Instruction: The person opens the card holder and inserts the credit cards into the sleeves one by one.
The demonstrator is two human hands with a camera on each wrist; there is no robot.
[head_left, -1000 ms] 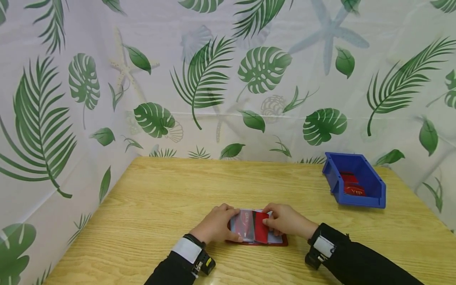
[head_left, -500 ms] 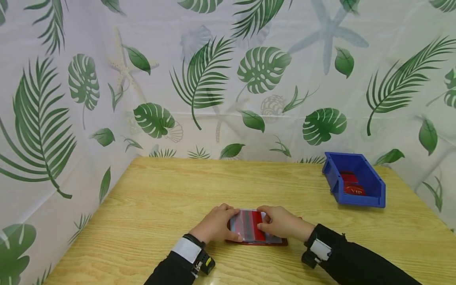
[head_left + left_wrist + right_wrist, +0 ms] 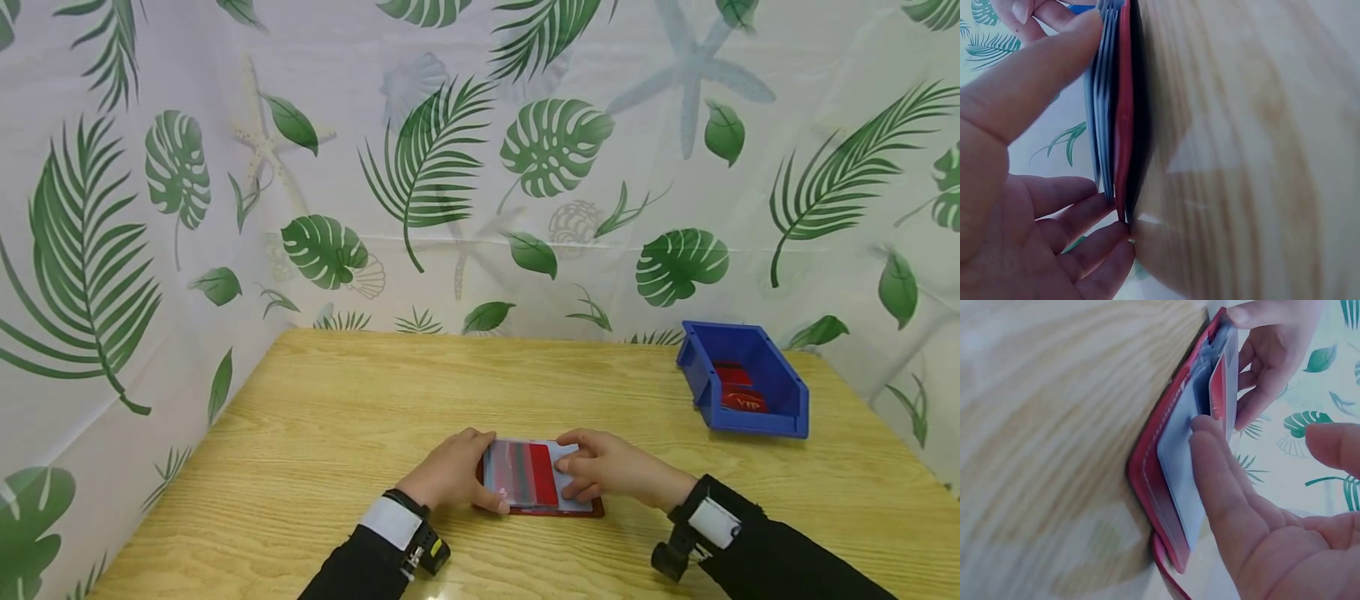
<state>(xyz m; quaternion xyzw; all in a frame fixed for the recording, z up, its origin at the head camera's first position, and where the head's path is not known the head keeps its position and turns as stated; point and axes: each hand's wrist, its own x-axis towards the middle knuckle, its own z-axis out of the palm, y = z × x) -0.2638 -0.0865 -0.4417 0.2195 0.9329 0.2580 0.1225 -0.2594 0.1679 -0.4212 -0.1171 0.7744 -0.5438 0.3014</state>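
A red card holder with clear plastic sleeves [image 3: 564, 493] lies opened out on the table in the head view. Under the left-hand sleeve sits a red card [image 3: 543, 475], its right strip sticking out past the plastic. My left hand [image 3: 453, 471] grips the holder's left end, thumb on the near corner and fingers along the far side. In the left wrist view the stacked sleeves and red cover [image 3: 1124, 112] show edge-on between thumb and fingers. My right hand [image 3: 618, 467] is over the holder's right part, fingers loosely bent beside the card [image 3: 1217, 390], pinching nothing.
A blue plastic bin [image 3: 761, 423] stands at the back right of the wooden table [image 3: 360, 392], with red cards [image 3: 744, 402] inside, one marked VIP. A leaf-print cloth [image 3: 465, 275] hangs behind the table. In the right wrist view a red strap [image 3: 1166, 569] extends from the holder.
The red card has slid left, further under the clear sleeve. My right hand has let go of it and drawn back to the right. The left hand has stayed in place.
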